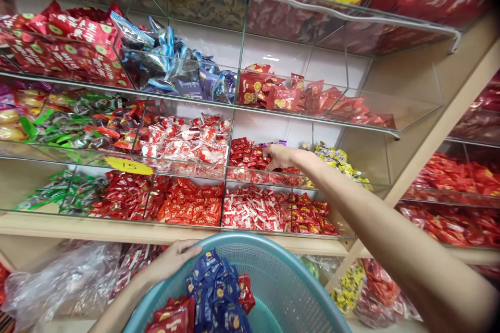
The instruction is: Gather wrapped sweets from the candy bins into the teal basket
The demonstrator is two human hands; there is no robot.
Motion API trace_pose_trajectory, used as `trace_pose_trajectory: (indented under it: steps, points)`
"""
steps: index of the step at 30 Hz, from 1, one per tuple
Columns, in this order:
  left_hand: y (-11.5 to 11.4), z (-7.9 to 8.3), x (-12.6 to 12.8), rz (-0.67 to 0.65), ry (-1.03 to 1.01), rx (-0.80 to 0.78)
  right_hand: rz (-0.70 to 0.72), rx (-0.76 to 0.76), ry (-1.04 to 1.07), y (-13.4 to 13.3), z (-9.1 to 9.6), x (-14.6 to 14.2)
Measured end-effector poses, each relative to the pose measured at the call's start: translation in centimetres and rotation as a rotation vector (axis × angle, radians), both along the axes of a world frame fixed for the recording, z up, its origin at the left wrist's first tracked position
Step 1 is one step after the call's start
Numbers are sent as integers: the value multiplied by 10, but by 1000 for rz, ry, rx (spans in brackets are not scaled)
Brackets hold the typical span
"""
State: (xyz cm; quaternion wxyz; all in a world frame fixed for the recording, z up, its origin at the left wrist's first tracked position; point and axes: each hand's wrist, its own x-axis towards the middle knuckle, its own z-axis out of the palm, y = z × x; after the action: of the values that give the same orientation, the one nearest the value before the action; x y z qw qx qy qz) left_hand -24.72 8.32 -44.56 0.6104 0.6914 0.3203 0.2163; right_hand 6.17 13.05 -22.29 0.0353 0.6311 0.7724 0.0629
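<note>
My left hand (175, 259) is closed over the left rim of a teal plastic basket (308, 291). Inside it lie dark blue candy packets (216, 291), with red packets (172, 317) beside them. My right hand (282, 156) reaches into a clear shelf compartment, among small red wrapped candies (246, 153). Its thumb and fingers look apart, though the fingertips are partly lost among the wrappers. A few purple wrappers (282, 142) show just behind that hand.
Clear dividers and front panels edge the compartments. Yellow-wrapped candies (338, 158) lie right of my right hand, and red-and-white ones (187, 140) to its left. A wooden upright (414, 161) stands at the right. Plastic bags (66, 281) sit under the shelf.
</note>
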Motion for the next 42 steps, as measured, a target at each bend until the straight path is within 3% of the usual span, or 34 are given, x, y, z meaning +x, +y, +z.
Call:
trace_pose_trajectory:
  steps: [13, 16, 22, 25, 29, 37, 42]
  points:
    - [-2, 2, 0, 29, 33, 12, -11, -38, -87, -4, 4, -7]
    - [-2, 2, 0, 35, 42, 17, 14, -37, 70, -8, 5, 0]
    - [-3, 3, 0, 33, 32, 8, 103, -146, 664, -20, 5, 9]
    - [-3, 3, 0, 28, 24, 16, 100, -139, 759, -20, 0, 11]
    - [-4, 5, 1, 36, 36, 26, 131, -106, 664, -15, -3, 12]
    - [-4, 5, 1, 58, 49, 31, 235, 10, 141, -10, -1, -11]
    - [-3, 3, 1, 47, 48, 23, 219, 7, -36, -12, -1, -24]
